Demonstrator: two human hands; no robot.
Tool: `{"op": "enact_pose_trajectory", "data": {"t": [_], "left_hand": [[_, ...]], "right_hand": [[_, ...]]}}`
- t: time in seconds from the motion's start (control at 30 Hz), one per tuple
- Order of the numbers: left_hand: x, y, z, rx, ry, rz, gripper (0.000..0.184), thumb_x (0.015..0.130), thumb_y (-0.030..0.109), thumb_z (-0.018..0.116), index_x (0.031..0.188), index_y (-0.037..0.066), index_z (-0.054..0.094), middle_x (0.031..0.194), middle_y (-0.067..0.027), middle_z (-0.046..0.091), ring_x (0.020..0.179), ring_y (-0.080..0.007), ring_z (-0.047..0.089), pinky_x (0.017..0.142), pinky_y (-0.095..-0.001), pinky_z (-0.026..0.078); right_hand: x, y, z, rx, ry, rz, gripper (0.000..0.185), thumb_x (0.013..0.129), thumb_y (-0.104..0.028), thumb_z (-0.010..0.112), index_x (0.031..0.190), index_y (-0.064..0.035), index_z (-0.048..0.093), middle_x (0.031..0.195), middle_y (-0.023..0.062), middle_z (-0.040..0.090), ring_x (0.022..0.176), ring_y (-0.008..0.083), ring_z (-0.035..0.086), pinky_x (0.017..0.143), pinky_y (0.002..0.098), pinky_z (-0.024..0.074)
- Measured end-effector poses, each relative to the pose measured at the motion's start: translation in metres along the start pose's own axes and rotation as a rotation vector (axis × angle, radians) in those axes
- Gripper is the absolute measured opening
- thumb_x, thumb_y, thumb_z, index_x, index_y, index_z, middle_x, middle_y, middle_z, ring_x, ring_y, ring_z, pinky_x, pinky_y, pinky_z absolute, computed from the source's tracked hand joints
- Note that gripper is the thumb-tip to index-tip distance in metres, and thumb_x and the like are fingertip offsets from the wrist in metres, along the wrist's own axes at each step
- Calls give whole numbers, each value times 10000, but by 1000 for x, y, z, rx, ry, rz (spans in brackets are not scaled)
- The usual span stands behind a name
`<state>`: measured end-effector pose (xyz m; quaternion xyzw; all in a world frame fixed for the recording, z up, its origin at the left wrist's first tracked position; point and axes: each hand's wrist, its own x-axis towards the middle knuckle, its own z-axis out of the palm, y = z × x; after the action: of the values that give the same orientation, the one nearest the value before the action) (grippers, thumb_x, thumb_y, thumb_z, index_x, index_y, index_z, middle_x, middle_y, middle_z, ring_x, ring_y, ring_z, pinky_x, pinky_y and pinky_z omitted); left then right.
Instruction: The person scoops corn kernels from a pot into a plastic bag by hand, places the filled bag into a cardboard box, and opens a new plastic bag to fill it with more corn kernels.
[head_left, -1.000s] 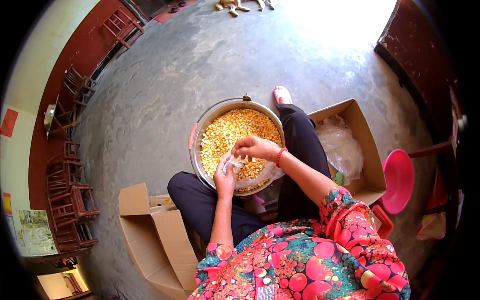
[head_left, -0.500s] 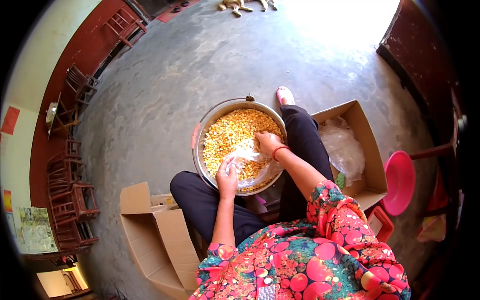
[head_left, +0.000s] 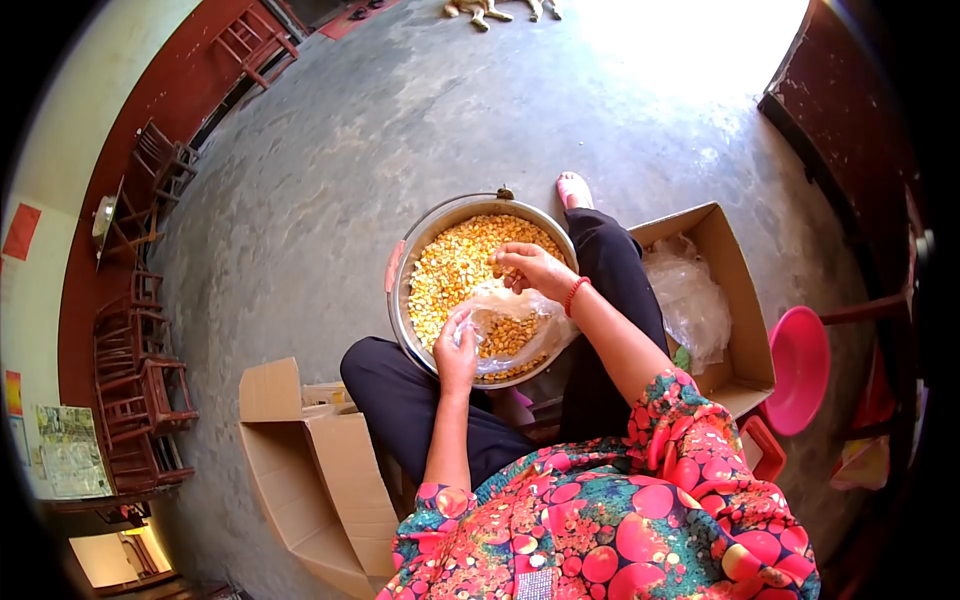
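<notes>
A metal bucket [head_left: 398,318] full of yellow corn kernels [head_left: 452,262] stands between my knees. My left hand [head_left: 456,352] pinches the rim of a clear plastic bag [head_left: 545,325], which lies spread over the near part of the bucket. Kernels show through or inside the bag; which of the two I cannot tell. Just above the corn, beyond the bag, is my right hand [head_left: 530,268], its fingers curled together. What lies within those fingers is too small to make out. A red bracelet [head_left: 575,293] circles the right wrist.
To my right, a cardboard box [head_left: 745,300] holds crumpled clear plastic [head_left: 685,300]; a pink basin [head_left: 800,370] stands beyond it. Another open cardboard box [head_left: 300,490] is at my left. Wooden chairs [head_left: 150,390] line the left wall. An animal [head_left: 490,10] lies on the floor far ahead.
My right hand has come up out of the corn, and its fingers have curled. The bag's mouth has opened wider, while my left hand keeps its hold on the rim.
</notes>
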<state>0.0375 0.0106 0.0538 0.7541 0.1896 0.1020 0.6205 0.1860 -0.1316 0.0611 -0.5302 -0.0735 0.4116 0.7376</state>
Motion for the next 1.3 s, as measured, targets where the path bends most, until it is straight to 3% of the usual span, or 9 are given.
{"op": "enact_pose_trajectory", "data": {"t": [0.17,0.33,0.7,0.77,0.9,0.97,1.1,1.2,1.3], "left_hand": [[5,-16,0,73,18,80,237,802,17,474,1026,-48,516,979,-89,556,852,-117,522,759,-237,413],[4,-14,0,126,48,92,229,809,23,469,1020,-47,520,974,-97,558,870,-129,523,766,-246,413],[1,-2,1,-1,47,53,248,810,0,447,1045,-30,518,967,-71,555,837,-109,529,745,-232,423],[-2,11,1,-22,80,51,256,812,-4,440,1055,-26,516,972,-65,555,829,-106,529,744,-232,424],[-2,24,-6,-20,246,191,287,833,9,403,1103,-18,497,982,-65,556,806,-105,524,732,-228,416],[-1,26,-9,-37,277,226,287,840,31,404,1108,-23,492,981,-68,555,788,-105,519,736,-226,406],[2,3,-12,-72,108,27,266,839,27,397,1069,-41,511,961,-70,568,781,-102,518,734,-230,414],[-1,-7,-5,-58,-35,-71,245,835,40,418,1039,-31,534,893,-62,579,738,-90,525,690,-219,424],[-2,-23,4,6,-144,20,230,825,48,435,1010,-10,559,781,-35,579,644,-81,525,612,-208,433]], "right_hand": [[-28,-7,29,-138,-332,48,203,836,-210,495,945,-45,539,799,21,555,698,95,561,611,213,484],[-31,11,36,-568,-489,-99,200,806,-165,515,954,-45,575,863,23,580,864,93,513,756,242,406],[-26,8,26,-857,157,-347,269,702,-94,551,966,-47,574,895,111,583,851,184,557,737,279,450],[-18,15,23,-927,379,-675,299,702,-93,555,999,-53,556,879,109,577,848,191,560,719,280,459],[-26,0,29,-697,259,-561,258,720,-107,551,971,-49,560,839,69,578,731,156,574,637,252,461],[-37,-19,33,-137,-67,-97,148,800,-163,516,852,-42,582,751,-5,582,553,6,486,460,139,352],[-24,-26,18,71,32,-258,152,809,-170,520,820,-29,577,664,-3,552,437,6,377,393,147,284],[-3,-26,-1,-142,392,-324,165,816,-185,519,831,-32,580,677,-5,555,478,30,416,436,154,328],[7,-14,-11,-693,561,-362,161,737,-173,554,770,-21,598,679,98,599,633,187,571,604,286,443]]}}
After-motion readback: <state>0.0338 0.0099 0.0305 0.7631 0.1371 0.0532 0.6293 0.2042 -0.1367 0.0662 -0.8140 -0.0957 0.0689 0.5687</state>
